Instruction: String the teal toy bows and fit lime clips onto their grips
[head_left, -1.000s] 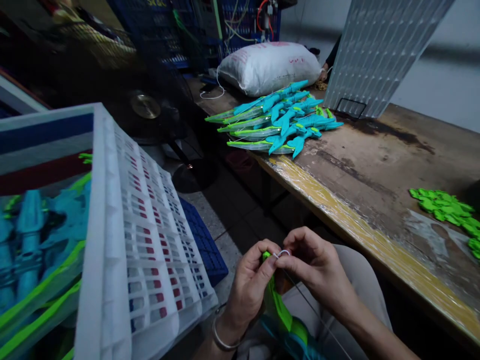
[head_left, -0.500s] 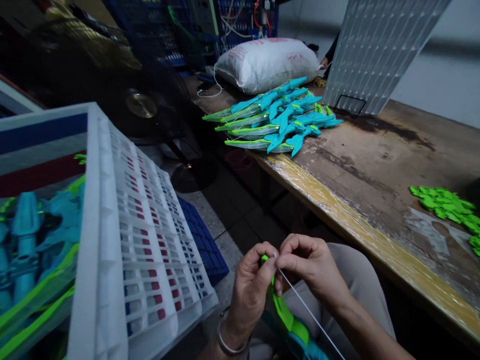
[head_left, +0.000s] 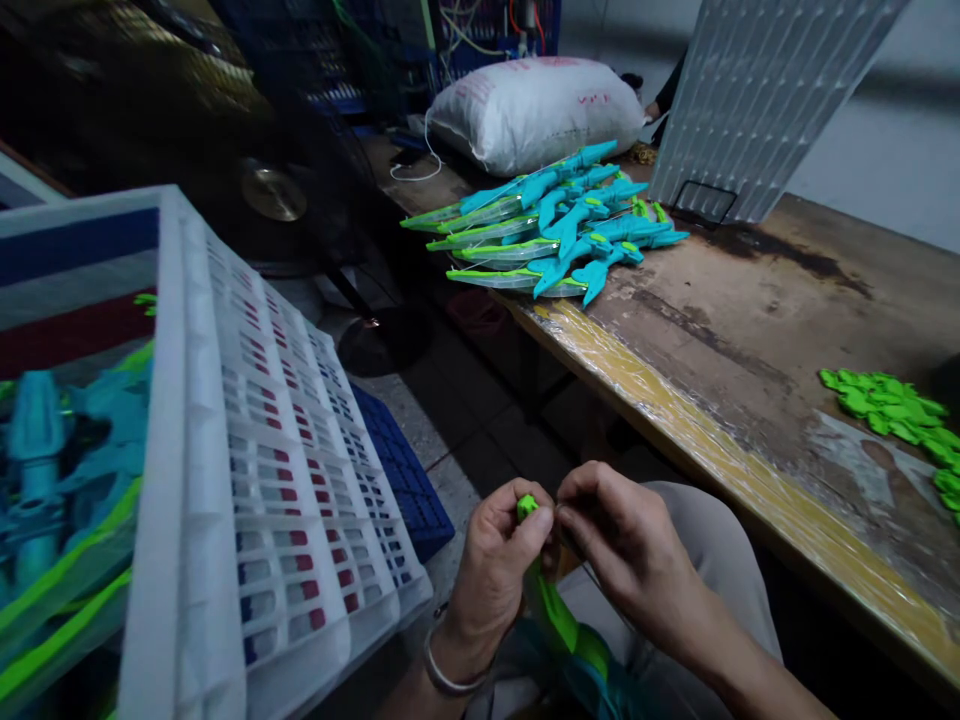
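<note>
A green and teal plastic toy (head_left: 559, 625) is at the near side, over the person's lap, its green tip pointing up. The left hand (head_left: 487, 570) pinches it just below that tip between thumb and forefinger. The right hand (head_left: 637, 550) is just beside, its thumb and forefinger drawn together; whether anything is between them is hidden. The toy's lower end is lost in shadow and cut off by the near edge of the view. A metal bangle (head_left: 450, 680) circles the left wrist.

To the left, a white slatted crate (head_left: 172, 450) holds more toys in the same colours, partly cut off, and its tall side hides much of the floor. A blue crate (head_left: 409, 490) sits beside it, mostly covered. On the table (head_left: 750, 320) to the right, a pile of toys (head_left: 570, 220) lies at the far left corner, overlapping too much to count. Small green pieces (head_left: 889, 405) are heaped at the right, running out of view.

Behind the pile, a white sack (head_left: 536, 120) bears red print and marks, too faint to read. A ridged translucent panel (head_left: 765, 110) stands to its right, blocking the view of a person, of whom part of a hand (head_left: 654, 110) and a dark sleeve show. The far left is very dark, its shapes hard to make out.
</note>
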